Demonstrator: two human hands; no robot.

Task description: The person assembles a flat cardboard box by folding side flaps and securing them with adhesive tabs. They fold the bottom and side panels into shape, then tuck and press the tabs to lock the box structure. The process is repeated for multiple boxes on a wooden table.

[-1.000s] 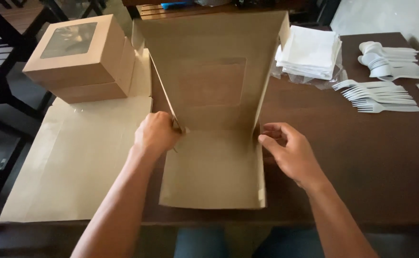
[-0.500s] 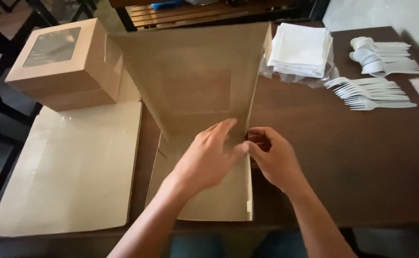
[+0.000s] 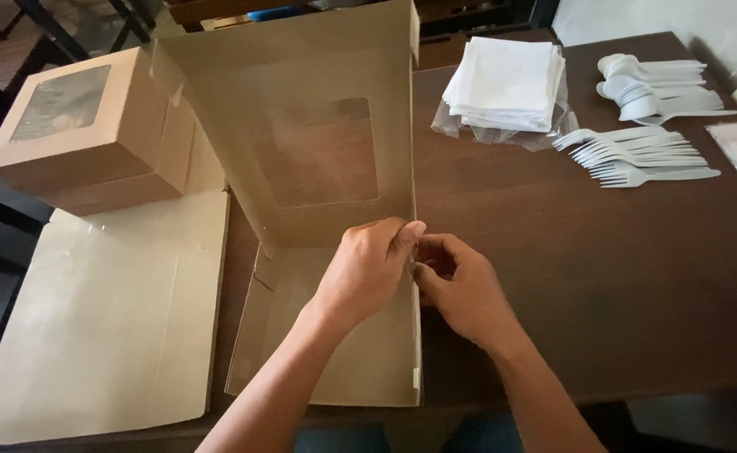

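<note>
A brown cardboard box (image 3: 310, 151) with a clear window in its raised lid stands half folded on the dark table in front of me. My left hand (image 3: 368, 268) reaches across the box floor and pinches the right side wall near its back corner. My right hand (image 3: 457, 285) meets it from outside, fingers closed on the same wall edge. Both hands touch at that corner. The box's left wall stands partly up.
A finished window box (image 3: 83, 126) sits at the back left on a stack of flat cardboard blanks (image 3: 108, 319). White napkins (image 3: 507, 84) in plastic lie behind the box, with white plastic forks (image 3: 637, 155) and spoons (image 3: 645, 84) at right. The table's front edge is near me.
My left hand has crossed from the box's left corner over to the right wall. My right hand stayed at that wall, and both now pinch it together.
</note>
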